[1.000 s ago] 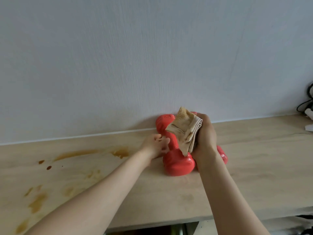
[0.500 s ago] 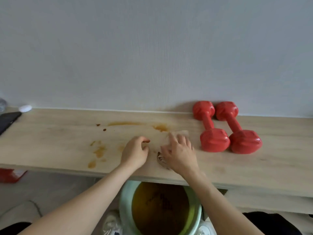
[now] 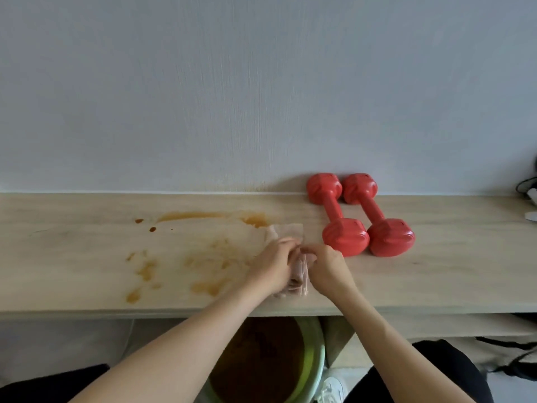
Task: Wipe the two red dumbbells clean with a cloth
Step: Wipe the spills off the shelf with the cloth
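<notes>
Two red dumbbells lie side by side on the wooden shelf, their far ends against the wall: the left dumbbell (image 3: 337, 213) and the right dumbbell (image 3: 377, 213). A beige cloth (image 3: 290, 234) lies flat on the shelf left of them, and its near part is bunched up between my hands. My left hand (image 3: 273, 266) grips the bunched cloth from the left. From the right, my right hand (image 3: 325, 266) pinches the same fold. Neither hand touches the dumbbells.
Brown smears and drops (image 3: 203, 216) stain the wooden shelf (image 3: 72, 257) left of the cloth. Below the shelf edge stands a green basin (image 3: 312, 359) of brown water. Cables and a white object (image 3: 530, 196) sit at the far right.
A second ago my right hand held the cloth on the dumbbells. Both hands have since left them and now gather the cloth on the shelf, closer together than half a second ago.
</notes>
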`<state>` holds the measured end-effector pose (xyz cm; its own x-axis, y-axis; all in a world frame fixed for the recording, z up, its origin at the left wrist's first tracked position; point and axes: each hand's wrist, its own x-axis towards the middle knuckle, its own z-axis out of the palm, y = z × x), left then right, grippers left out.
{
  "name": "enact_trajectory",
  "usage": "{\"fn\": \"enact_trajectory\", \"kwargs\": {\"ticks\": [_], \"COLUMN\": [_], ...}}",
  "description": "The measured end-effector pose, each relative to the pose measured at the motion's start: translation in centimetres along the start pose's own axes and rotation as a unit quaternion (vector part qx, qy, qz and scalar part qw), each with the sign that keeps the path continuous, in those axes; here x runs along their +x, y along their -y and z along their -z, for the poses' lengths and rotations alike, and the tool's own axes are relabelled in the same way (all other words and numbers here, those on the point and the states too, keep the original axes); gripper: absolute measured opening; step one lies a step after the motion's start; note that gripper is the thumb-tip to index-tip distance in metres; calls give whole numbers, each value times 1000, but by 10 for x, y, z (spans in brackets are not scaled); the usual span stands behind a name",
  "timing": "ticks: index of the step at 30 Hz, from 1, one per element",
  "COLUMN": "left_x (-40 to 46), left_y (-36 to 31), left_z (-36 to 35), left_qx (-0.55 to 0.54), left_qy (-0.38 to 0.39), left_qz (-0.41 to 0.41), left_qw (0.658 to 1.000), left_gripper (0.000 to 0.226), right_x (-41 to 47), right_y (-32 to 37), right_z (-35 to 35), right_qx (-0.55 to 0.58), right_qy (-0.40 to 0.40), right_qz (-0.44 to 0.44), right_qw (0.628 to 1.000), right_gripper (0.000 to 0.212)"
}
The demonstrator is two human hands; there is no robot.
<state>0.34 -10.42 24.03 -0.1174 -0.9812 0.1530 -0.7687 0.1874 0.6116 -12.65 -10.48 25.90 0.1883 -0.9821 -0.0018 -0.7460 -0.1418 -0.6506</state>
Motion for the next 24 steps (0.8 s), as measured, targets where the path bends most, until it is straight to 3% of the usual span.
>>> {"fn": "enact_trajectory", "kwargs": {"ticks": [2,4,9,15,24], "left_x": [8,16,44,84,102], "left_y": [8,19,40,55,67], "left_z": [-15,-20,-18,-6,6], "left_qx": [79,148,215,191,206], "left_qy": [9,19,64,59,64], "left_qz": [-30,-55,-58,11,34], "left_qw": [996,987,973,980,976], "left_gripper": [44,47,51,50,51], "right_x": [-2,3,23,45,59], "right_y": [-14,-21,-16,-13,-6], "right_z": [-12,-25,-34,-48,-53], "right_qx": [-11,-36,-47,-64,-155], "right_qy": [-47,-40,-67,-63,-62], "right_qz": [5,32,50,30,7], "right_qw": [999,998,995,995,986], "right_gripper": [28,34,40,47,44]}}
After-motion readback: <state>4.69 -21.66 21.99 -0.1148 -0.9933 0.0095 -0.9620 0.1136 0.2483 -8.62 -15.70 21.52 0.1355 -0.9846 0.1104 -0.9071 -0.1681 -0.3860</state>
